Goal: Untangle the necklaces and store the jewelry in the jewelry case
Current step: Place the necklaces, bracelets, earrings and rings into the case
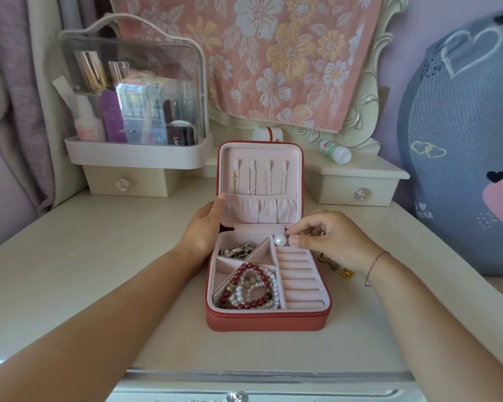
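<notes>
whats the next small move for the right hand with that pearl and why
Probably lower the pearl into the top slot of the padded rows and let go. The right hand pinches it just above them, those rows hold nothing, and the left hand steadies the open lid.

Up and left of the left hand (pixel 206 227), a clear-lidded cosmetics organiser (pixel 134 91) on a small cream drawer unit (pixel 145 182). Above both hands, a pink floral towel (pixel 273 53); beyond the right hand (pixel 334 242), a small green-and-white bottle (pixel 336 152) lying on its side, and farther right a blue heart-print cushion (pixel 462 140).
</notes>
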Tool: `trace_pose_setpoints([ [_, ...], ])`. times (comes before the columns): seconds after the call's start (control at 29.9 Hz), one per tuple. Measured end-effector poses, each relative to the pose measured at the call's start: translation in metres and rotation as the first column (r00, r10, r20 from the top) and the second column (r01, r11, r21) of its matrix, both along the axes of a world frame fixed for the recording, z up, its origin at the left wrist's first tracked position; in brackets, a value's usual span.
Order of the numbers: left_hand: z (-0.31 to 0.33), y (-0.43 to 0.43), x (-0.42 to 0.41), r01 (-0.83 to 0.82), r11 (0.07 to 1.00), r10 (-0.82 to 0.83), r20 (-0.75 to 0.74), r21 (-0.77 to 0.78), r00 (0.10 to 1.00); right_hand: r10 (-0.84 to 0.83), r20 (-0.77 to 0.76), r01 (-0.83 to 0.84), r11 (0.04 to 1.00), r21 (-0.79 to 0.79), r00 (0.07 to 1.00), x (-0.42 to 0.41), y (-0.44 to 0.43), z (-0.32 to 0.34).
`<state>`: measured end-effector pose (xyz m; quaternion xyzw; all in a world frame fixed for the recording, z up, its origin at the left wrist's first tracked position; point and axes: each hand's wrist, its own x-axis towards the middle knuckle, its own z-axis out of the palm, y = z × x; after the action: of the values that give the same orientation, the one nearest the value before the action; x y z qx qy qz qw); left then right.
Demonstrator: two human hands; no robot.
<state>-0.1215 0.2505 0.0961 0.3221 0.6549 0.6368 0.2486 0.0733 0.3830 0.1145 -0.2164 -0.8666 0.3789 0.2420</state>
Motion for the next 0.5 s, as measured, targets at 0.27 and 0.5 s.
trace_pose_setpoints([
  [0.27, 0.000, 0.000, 0.000, 0.012, 1.000, -0.012, -0.004, 0.012, 1.000, -0.164, -0.200, 0.120, 0.969, -0.215, 0.966, 0.029, 0.019, 0.015],
  [0.5, 0.001, -0.001, 0.003, 0.007, 1.000, -0.007, 0.007, 0.030, 1.000, -0.324, 0.086, 0.330, 0.941, -0.070, 0.942, 0.042, 0.036, 0.002],
])
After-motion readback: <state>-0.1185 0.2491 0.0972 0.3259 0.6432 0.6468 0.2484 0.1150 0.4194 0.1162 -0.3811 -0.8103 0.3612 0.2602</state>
